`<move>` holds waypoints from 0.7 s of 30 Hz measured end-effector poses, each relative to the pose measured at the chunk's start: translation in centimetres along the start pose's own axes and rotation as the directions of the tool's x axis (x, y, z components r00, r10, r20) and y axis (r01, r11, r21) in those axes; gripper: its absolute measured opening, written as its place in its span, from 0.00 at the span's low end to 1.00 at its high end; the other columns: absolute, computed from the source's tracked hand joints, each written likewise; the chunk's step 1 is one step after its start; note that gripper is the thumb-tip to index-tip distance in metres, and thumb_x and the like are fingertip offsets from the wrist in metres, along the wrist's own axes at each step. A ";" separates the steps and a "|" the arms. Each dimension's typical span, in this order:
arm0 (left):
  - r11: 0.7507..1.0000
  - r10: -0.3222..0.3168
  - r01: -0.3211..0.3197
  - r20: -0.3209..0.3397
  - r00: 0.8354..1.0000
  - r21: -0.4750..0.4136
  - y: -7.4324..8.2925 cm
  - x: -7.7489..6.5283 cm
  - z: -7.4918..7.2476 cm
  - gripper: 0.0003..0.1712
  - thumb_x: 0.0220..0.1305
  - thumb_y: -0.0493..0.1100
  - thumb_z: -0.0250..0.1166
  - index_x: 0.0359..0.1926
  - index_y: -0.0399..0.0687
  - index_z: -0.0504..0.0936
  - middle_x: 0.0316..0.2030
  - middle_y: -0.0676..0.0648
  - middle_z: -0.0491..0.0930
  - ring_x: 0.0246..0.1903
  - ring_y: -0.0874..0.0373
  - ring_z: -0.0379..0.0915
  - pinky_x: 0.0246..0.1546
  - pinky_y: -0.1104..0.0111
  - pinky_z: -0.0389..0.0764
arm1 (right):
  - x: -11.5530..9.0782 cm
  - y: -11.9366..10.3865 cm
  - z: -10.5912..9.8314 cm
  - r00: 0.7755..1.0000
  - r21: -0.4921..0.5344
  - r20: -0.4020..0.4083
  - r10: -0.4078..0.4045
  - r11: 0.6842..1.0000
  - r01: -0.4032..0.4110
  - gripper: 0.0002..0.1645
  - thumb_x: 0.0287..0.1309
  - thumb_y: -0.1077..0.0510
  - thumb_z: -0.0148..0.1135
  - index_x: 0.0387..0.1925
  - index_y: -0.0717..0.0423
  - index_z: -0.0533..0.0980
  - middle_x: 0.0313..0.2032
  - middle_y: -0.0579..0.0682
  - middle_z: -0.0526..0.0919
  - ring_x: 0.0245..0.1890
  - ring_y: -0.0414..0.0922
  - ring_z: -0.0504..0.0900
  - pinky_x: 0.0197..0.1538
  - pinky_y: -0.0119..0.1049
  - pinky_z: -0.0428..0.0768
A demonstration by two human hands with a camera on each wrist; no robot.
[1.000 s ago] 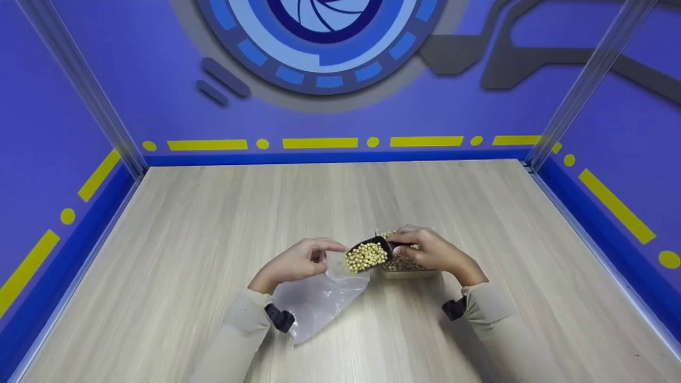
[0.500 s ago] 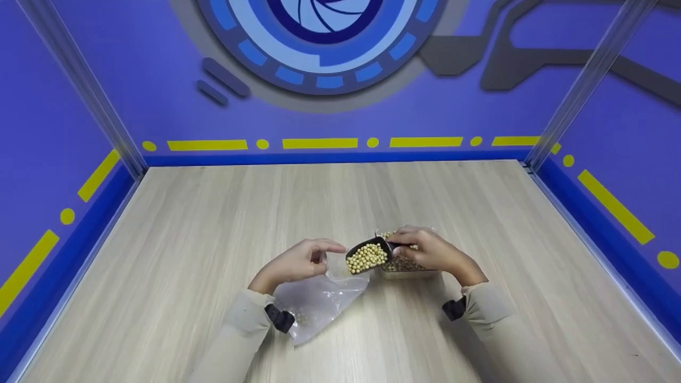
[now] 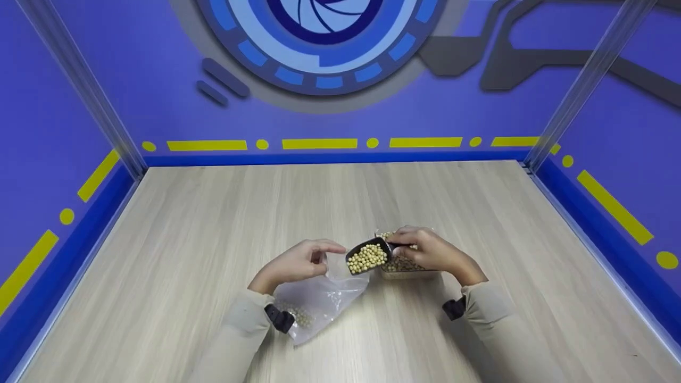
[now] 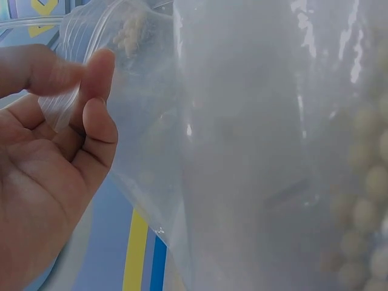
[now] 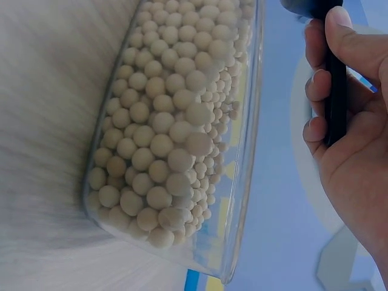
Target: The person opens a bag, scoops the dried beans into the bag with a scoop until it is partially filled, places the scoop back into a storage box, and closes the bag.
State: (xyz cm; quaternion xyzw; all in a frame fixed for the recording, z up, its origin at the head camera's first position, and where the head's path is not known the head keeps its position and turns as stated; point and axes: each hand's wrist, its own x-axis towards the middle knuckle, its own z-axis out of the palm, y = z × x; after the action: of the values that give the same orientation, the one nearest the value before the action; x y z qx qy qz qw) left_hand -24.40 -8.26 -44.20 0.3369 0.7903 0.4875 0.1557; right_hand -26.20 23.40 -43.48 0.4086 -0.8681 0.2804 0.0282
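Note:
My left hand pinches the mouth of a clear plastic zip bag between thumb and fingers. Its ribbed zip edge shows beside the fingertips in the left wrist view. Pale yellow, bean-like balls lie at the bag's lower end, partly hidden by the left wrist. My right hand grips the black handle of a scoop. The scoop, loaded with the same balls, tilts down toward the left with its lip at the bag's mouth.
A clear rectangular container filled with the balls stands under and behind the right hand; its side wall shows in the right wrist view. Wood-grain tabletop surrounds everything, bounded by blue panels at the back and sides.
Balls have gathered at the lower end of the bag, where hardly any showed one second ago. The load at the scoop's lip has shrunk slightly. Both hands have stayed nearly still.

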 end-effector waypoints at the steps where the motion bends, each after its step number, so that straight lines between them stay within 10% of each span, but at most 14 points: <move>1: 1.000 0.000 0.000 0.000 1.000 -0.002 0.0 0.0 0.0 0.28 0.52 0.25 0.54 0.58 0.33 0.76 0.57 0.36 0.75 0.29 0.65 0.64 0.29 0.78 0.67 | 0.0 0.0 0.0 1.000 0.000 0.001 0.000 1.000 0.000 0.17 0.59 0.60 0.63 0.50 0.60 0.81 0.44 0.54 0.85 0.46 0.51 0.82 0.50 0.45 0.79; 21: 1.000 0.008 -0.008 0.011 1.000 0.013 0.0 0.1 0.1 0.28 0.53 0.27 0.53 0.58 0.35 0.77 0.55 0.37 0.77 0.28 0.65 0.64 0.29 0.78 0.67 | 0.2 -0.2 -0.4 0.998 0.008 0.060 0.031 0.999 -0.031 0.16 0.60 0.61 0.61 0.50 0.61 0.81 0.44 0.53 0.84 0.46 0.49 0.81 0.50 0.44 0.79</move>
State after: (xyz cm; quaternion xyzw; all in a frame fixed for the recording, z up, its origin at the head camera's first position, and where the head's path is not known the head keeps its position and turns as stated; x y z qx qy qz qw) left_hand -24.42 -8.17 -44.24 0.3436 0.7914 0.4809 0.1559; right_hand -26.25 23.33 -42.96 0.4035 -0.8735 0.2722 -0.0039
